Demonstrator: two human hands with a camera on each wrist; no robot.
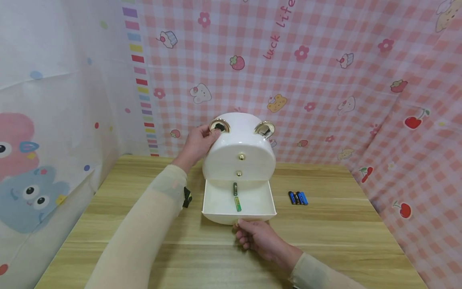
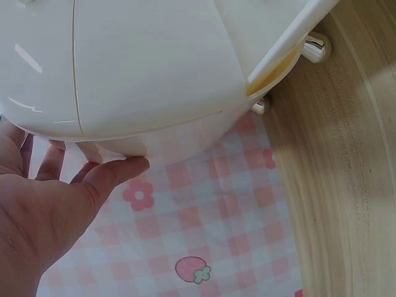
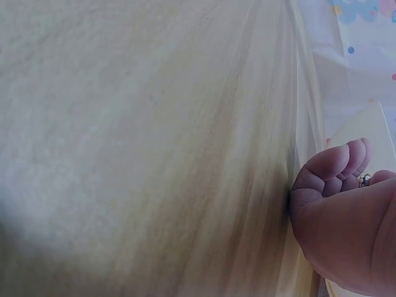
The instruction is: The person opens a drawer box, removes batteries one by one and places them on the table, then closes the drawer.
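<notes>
A white drawer cabinet point(image 1: 238, 156) with two gold-rimmed, ear-like rounds on top stands on the table. My left hand point(image 1: 199, 143) holds its upper left side by the left gold-rimmed round. In the left wrist view, the left hand's fingers point(image 2: 127, 170) lie against the glossy side. The lowest drawer point(image 1: 216, 202) is pulled out, with a dark battery point(image 1: 235, 189) and a green battery point(image 1: 238, 204) lying inside. At the drawer's front, my right hand point(image 1: 261, 241) pinches the gold knob point(image 3: 364, 180), mostly covered by the fingers.
Several blue and black batteries point(image 1: 298, 198) lie side by side on the wooden table point(image 1: 332, 224), right of the cabinet. Two gold knobs mark the cabinet's upper front. Behind stands a pink checked cloth point(image 1: 325, 80). A small black item point(image 1: 187, 197) shows beside the left sleeve.
</notes>
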